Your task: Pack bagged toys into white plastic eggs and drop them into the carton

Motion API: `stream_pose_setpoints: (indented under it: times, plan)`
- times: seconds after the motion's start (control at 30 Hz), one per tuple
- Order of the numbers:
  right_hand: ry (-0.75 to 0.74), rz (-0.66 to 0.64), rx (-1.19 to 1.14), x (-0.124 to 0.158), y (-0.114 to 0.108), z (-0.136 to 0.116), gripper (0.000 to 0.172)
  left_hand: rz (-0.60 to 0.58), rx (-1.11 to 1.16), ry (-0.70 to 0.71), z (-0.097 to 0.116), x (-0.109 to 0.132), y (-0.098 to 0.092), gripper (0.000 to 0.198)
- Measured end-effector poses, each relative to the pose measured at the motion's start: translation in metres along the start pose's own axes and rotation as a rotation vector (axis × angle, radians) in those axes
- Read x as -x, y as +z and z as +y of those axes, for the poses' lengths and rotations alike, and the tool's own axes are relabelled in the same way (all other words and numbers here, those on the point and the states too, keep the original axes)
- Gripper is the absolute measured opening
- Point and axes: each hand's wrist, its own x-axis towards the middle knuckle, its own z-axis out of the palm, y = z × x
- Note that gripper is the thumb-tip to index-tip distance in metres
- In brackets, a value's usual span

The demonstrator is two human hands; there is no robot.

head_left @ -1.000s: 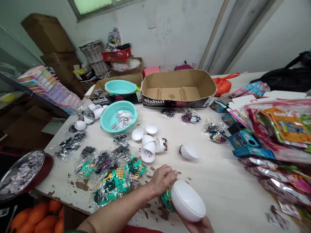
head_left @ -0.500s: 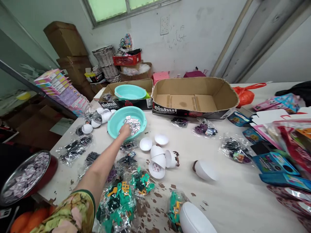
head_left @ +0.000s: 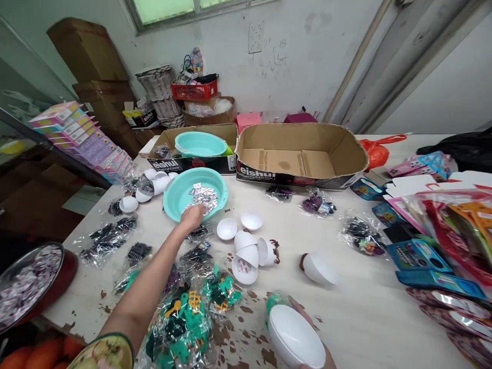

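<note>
My left hand (head_left: 191, 216) reaches far forward to the rim of a teal bowl (head_left: 173, 197) that holds small silver foil packets (head_left: 203, 195). Its fingers are curled at the nearest packets; what they grip is hidden. My right hand (head_left: 326, 353) shows only at the bottom edge, cupped under a large white plastic egg half (head_left: 295, 335) with a green toy packet (head_left: 274, 302) tucked at its far side. Loose white egg halves (head_left: 246, 248) lie in the middle of the table.
Bagged green and black toy parts (head_left: 184, 318) lie along the near left. Two open cardboard boxes (head_left: 303, 154) stand at the back, one with a second teal bowl (head_left: 200, 143). Colourful packages (head_left: 442, 225) pile up on the right. A metal pan of packets (head_left: 26, 282) sits at the left edge.
My left hand left the green packet by the egg half, reached out into the teal bowl, and has now drawn back slightly to its near rim. The egg half stays in my right hand.
</note>
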Motion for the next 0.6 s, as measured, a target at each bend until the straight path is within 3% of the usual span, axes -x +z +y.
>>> stream_pose_setpoints:
  times: [0.07, 0.1, 0.17, 0.27, 0.33, 0.43, 0.53, 0.6]
  plan:
    - [-0.065, -0.002, 0.115, -0.007, 0.008, -0.007, 0.085, -0.039, 0.120, 0.178, 0.022, 0.058, 0.022, 0.025]
    - [-0.091, -0.014, 0.162, -0.010, 0.012, -0.010, 0.079, -0.044, 0.268, 0.387, 0.034, 0.088, 0.035, 0.024]
    - [-0.132, -0.072, 0.242, -0.012, 0.020, -0.019, 0.072, 0.025, 0.352, 0.702, 0.059, 0.140, 0.061, 0.024]
    - [-0.178, -0.179, 0.282, -0.005, 0.024, -0.038, 0.074, 0.087, 0.314, 0.930, 0.080, 0.180, 0.079, 0.024]
    - [-0.209, -0.187, 0.245, 0.004, 0.023, -0.052, 0.077, 0.051, 0.418, 0.921, 0.080, 0.179, 0.079, 0.029]
    - [-0.247, -0.170, 0.135, 0.021, 0.017, -0.072, 0.082, -0.115, 0.846, 0.721, 0.076, 0.162, 0.077, 0.053]
    - [-0.185, -0.187, -0.004, 0.038, 0.013, -0.084, 0.091, -0.515, 1.156, 0.504, 0.086, 0.160, 0.086, 0.082]
    - [-0.112, -0.208, -0.108, 0.047, 0.012, -0.088, 0.101, -0.734, 1.243, 0.359, 0.101, 0.170, 0.099, 0.080]
